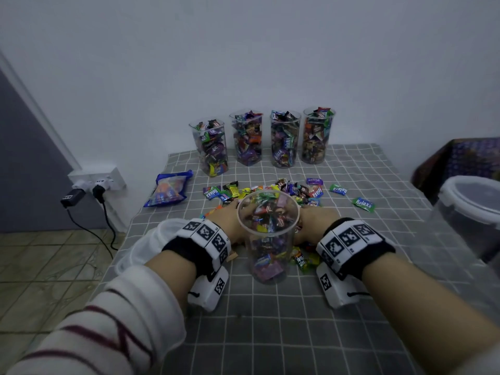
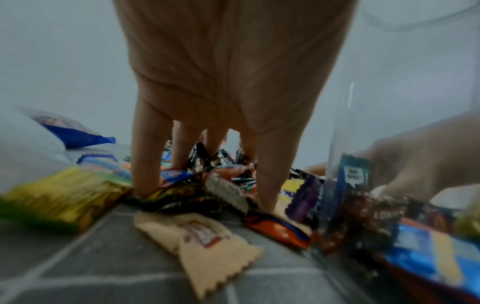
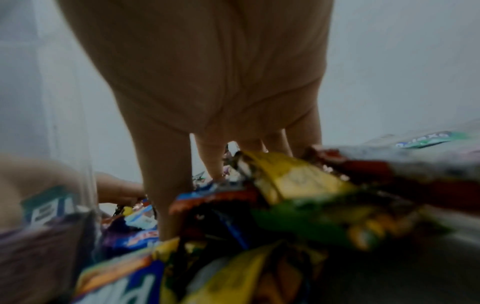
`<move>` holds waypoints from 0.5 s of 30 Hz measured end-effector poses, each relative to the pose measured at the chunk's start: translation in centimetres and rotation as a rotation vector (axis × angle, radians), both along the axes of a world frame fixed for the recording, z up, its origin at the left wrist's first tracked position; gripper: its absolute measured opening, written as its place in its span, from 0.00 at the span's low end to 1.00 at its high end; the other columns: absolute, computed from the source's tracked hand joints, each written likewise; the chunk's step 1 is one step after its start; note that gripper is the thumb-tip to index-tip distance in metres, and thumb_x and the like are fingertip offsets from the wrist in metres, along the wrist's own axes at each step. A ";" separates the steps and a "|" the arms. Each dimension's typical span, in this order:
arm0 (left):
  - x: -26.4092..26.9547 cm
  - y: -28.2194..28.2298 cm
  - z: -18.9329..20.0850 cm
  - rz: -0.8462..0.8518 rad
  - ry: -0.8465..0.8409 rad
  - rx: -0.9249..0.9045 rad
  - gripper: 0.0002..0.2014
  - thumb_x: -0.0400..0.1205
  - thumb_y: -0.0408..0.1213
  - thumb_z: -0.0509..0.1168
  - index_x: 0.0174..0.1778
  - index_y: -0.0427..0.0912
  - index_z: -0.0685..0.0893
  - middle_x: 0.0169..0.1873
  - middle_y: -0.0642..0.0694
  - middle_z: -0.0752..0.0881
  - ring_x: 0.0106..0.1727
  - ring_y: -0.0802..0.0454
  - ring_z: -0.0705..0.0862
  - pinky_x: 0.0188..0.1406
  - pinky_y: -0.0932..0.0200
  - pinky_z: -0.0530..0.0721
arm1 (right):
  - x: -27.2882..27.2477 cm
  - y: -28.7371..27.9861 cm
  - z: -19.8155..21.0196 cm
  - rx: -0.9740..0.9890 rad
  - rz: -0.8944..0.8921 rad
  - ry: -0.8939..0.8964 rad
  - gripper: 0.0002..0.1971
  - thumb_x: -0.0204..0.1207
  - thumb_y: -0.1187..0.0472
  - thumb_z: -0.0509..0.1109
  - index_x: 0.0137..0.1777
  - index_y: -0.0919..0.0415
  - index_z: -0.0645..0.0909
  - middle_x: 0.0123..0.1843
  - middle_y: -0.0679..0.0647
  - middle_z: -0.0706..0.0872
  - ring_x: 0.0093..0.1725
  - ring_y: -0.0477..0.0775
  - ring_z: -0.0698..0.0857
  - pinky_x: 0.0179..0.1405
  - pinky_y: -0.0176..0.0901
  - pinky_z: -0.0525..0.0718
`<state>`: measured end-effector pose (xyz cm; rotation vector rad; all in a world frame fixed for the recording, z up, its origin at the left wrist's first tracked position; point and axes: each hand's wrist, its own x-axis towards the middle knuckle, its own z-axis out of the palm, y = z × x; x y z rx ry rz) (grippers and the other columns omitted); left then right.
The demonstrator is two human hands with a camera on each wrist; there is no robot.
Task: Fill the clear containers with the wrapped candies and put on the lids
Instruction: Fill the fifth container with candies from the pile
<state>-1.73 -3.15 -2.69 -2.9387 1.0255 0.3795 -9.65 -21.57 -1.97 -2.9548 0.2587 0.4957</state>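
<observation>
Head view: nearest us are our two forearms w/ marker bands, left in a striped sleeve (image 1: 108, 320). Between them stands the cup (image 1: 267, 239), clear, upright on the bench (image 1: 351, 334), roughly half to two-thirds full of mixed wrappers. Left hand (image 1: 226, 221) and right hand (image 1: 315, 223) reach past the cup, one each side, into the candy pile (image 1: 273, 192) just behind it. Four full cups (image 1: 263, 139) stand in a row at the back, no lids on yet. A blue bag (image 1: 169, 189) lies left of the pile; a lidded tub (image 1: 470, 212) sits at the right edge.

Left wrist view: left hand (image 2: 221, 92) has fingers (image 2: 145, 164) straight, spread, tips down in the candies, nothing pinched, so it's open. Cup wall (image 2: 345, 144) is just beside it on the right. A beige candy (image 2: 205, 242) lies loose nearer the camera.

Right wrist view: right hand (image 3: 207, 82) likewise, fingers (image 3: 166, 185) extended into the heap, not curled round anything we can see; blurry tho. Cup wall (image 3: 64, 123) at left.

Step in hand, we judge: scooping a two-handed load. To do it well, we'd rake both hands together under the pile, lift the bunch over the rim, drop it centred, and not knock the cup, which looks light and tall. Wrappers look slick and crinkly; some will slip out.
</observation>
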 end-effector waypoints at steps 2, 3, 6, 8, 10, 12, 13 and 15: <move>-0.1 -0.1 0.0 0.006 -0.020 -0.009 0.28 0.83 0.46 0.63 0.80 0.51 0.65 0.75 0.42 0.70 0.72 0.42 0.73 0.66 0.51 0.76 | 0.0 0.2 0.3 -0.005 0.008 -0.018 0.30 0.74 0.48 0.72 0.75 0.49 0.69 0.69 0.57 0.79 0.65 0.59 0.79 0.58 0.49 0.79; 0.1 -0.1 0.0 0.033 -0.020 -0.036 0.22 0.83 0.44 0.62 0.75 0.48 0.73 0.69 0.42 0.77 0.66 0.42 0.78 0.63 0.49 0.79 | -0.1 0.2 0.4 -0.001 0.003 -0.028 0.26 0.75 0.49 0.71 0.73 0.50 0.72 0.67 0.57 0.80 0.64 0.60 0.79 0.57 0.48 0.79; 0.2 -0.2 -0.2 0.131 -0.013 -0.094 0.12 0.81 0.41 0.61 0.55 0.43 0.86 0.49 0.45 0.88 0.48 0.44 0.85 0.51 0.47 0.85 | -0.5 0.3 0.6 0.011 -0.012 -0.102 0.18 0.77 0.50 0.69 0.65 0.54 0.80 0.61 0.58 0.83 0.60 0.60 0.81 0.55 0.48 0.80; 0.0 -0.3 0.0 0.156 -0.008 -0.125 0.11 0.81 0.41 0.62 0.50 0.42 0.87 0.45 0.45 0.88 0.45 0.45 0.85 0.49 0.47 0.86 | -0.7 0.3 0.5 0.004 -0.026 -0.154 0.13 0.78 0.54 0.67 0.59 0.56 0.82 0.58 0.59 0.84 0.58 0.60 0.82 0.52 0.47 0.79; -0.1 -0.1 0.1 0.181 -0.007 -0.152 0.09 0.81 0.39 0.62 0.47 0.42 0.87 0.44 0.45 0.88 0.45 0.45 0.85 0.49 0.48 0.85 | -0.8 0.3 0.5 0.009 -0.048 -0.176 0.10 0.79 0.58 0.64 0.56 0.58 0.83 0.57 0.59 0.84 0.57 0.60 0.82 0.48 0.44 0.77; 0.0 0.1 0.1 0.201 -0.014 -0.178 0.08 0.80 0.38 0.62 0.45 0.42 0.87 0.44 0.44 0.88 0.45 0.44 0.84 0.48 0.47 0.85 | -1.0 0.0 0.4 0.051 -0.067 -0.197 0.10 0.79 0.60 0.63 0.55 0.57 0.84 0.56 0.58 0.86 0.56 0.58 0.82 0.46 0.41 0.75; 0.0 0.3 0.1 0.210 -0.021 -0.200 0.08 0.80 0.38 0.62 0.44 0.41 0.86 0.44 0.42 0.88 0.45 0.43 0.84 0.47 0.47 0.84 | -1.1 -0.2 0.5 0.080 -0.076 -0.213 0.11 0.79 0.60 0.64 0.56 0.56 0.85 0.57 0.57 0.86 0.57 0.57 0.82 0.46 0.40 0.74; -0.4 0.5 0.6 0.229 -0.038 -0.269 0.07 0.80 0.37 0.62 0.44 0.41 0.85 0.43 0.41 0.88 0.44 0.42 0.84 0.42 0.51 0.82 | -1.5 -0.3 0.8 0.143 -0.105 -0.253 0.12 0.79 0.61 0.64 0.58 0.54 0.85 0.57 0.55 0.86 0.57 0.56 0.82 0.47 0.40 0.75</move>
